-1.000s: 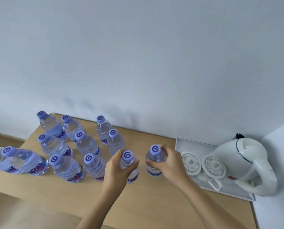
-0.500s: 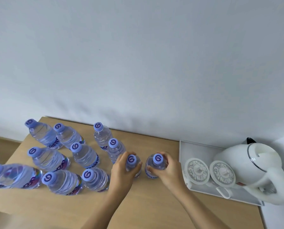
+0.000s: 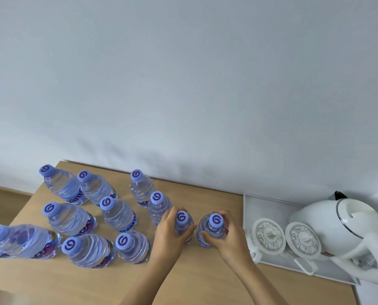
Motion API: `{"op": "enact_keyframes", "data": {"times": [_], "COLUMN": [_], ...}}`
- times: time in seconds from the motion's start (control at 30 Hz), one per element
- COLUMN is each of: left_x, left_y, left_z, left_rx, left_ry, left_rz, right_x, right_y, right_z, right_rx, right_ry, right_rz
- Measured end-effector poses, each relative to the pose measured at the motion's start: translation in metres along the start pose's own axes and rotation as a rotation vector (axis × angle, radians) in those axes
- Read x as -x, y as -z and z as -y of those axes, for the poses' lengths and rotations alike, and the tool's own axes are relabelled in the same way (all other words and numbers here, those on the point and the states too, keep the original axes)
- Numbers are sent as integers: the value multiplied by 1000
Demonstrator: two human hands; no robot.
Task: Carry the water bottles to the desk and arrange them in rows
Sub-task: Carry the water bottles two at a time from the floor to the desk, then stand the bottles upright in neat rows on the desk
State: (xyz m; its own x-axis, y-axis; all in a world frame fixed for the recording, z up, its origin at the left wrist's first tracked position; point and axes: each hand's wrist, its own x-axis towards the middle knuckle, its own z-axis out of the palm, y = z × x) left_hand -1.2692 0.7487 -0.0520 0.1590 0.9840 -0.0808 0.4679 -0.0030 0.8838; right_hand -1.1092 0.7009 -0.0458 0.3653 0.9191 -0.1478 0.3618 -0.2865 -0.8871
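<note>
Several clear water bottles with purple caps stand upright on the wooden desk point(image 3: 205, 280), grouped in loose rows at the left and middle. My left hand point(image 3: 169, 232) wraps around one bottle point(image 3: 182, 217) standing on the desk. Just right of it, my right hand point(image 3: 226, 233) grips another bottle point(image 3: 215, 220), also resting on the desk. These two bottles stand side by side at the right end of the group. A further bottle point(image 3: 158, 202) stands just behind my left hand.
A white tray point(image 3: 269, 202) lies at the desk's right end, holding two lidded cups point(image 3: 268, 236) and a white kettle point(image 3: 341, 227). A pale wall runs along the desk's back edge. The desk's left edge drops to a wooden floor point(image 3: 3, 199).
Both hands have set their bottles down lower and slightly farther back on the desk, still gripping them. The camera has tilted, shifting the scene a little.
</note>
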Motion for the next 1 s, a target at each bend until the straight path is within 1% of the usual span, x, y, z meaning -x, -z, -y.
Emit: {"op": "enact_keyframes", "data": {"times": [0.1, 0.2, 0.27, 0.37, 0.43, 0.53, 0.63, 0.73, 0.87, 1.0], "left_x": [2, 3, 3, 3, 4, 11, 19, 24, 22, 16], "left_y": [-2, -3, 0, 7, 13, 20, 31, 50, 88, 119], "left_z": [-2, -6, -9, -11, -13, -19, -27, -39, -53, -57], "left_rx": [6, 13, 20, -8, -27, -17, -20, -15, -86, -120], "left_ry": [-6, 16, 36, 75, 84, 91, 56, 14, -115, -107], "left_rz": [-5, -13, 2, 50, 74, 85, 41, -35, -150, -195], "right_x": [0, -3, -8, -14, -17, -24, -35, -49, -68, -80], "right_y": [-2, -1, 2, 10, 16, 18, 7, -15, -54, -84], "right_z": [-1, 3, 9, 24, 38, 66, 93, 110, 119, 114], "right_rx": [4, 21, 37, 114, 140, 93, 75, 120, 215, 406], "right_ry": [-2, -16, -64, -122, -85, 32, 133, 174, 109, 63], "right_rz": [-3, 28, 85, 239, 293, 299, 306, 390, 524, 664]}}
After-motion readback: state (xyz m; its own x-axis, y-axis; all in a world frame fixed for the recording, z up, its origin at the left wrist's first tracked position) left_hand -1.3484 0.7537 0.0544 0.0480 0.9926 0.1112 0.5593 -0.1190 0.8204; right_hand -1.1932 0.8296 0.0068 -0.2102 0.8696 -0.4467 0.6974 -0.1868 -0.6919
